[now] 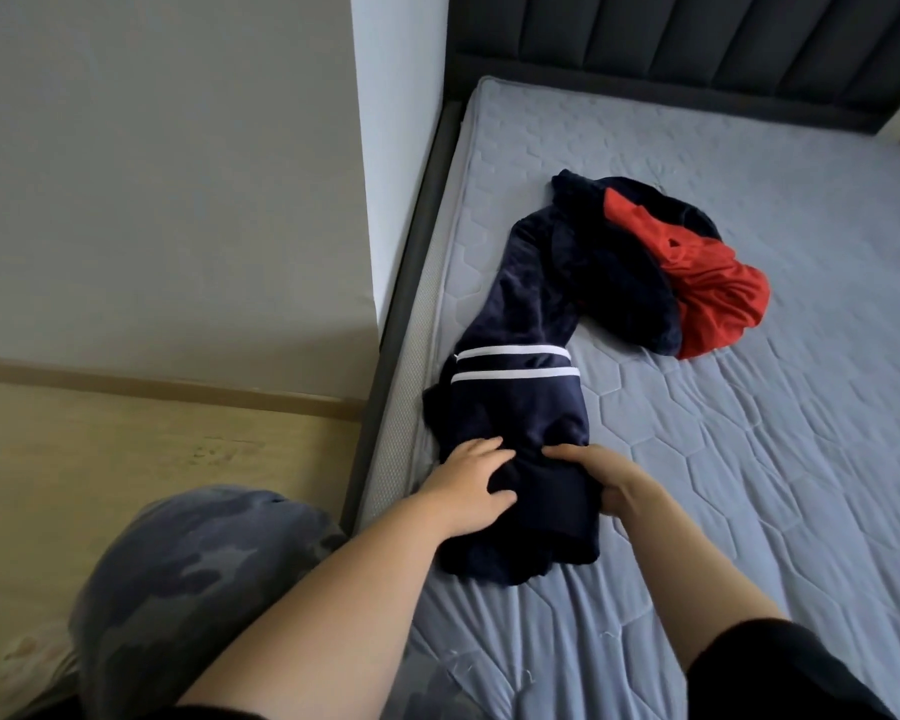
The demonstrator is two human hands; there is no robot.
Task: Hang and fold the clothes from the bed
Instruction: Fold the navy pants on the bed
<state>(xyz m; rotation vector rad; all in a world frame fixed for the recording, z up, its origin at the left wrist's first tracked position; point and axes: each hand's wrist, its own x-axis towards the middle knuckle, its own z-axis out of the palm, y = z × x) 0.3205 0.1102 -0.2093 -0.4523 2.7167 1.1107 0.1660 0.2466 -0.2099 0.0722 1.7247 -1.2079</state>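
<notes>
Looking down from the head camera, the dark blue clothes [520, 407] with two white stripes are lying along the left side of the grey mattress [775, 459]. The left hand [468, 480] is pressing on their near end, fingers spread wide. The right hand [611, 483] is gripping that same end, thumb on top, fingers curling under. At the far end, a red cloth [713, 288] is touching them.
</notes>
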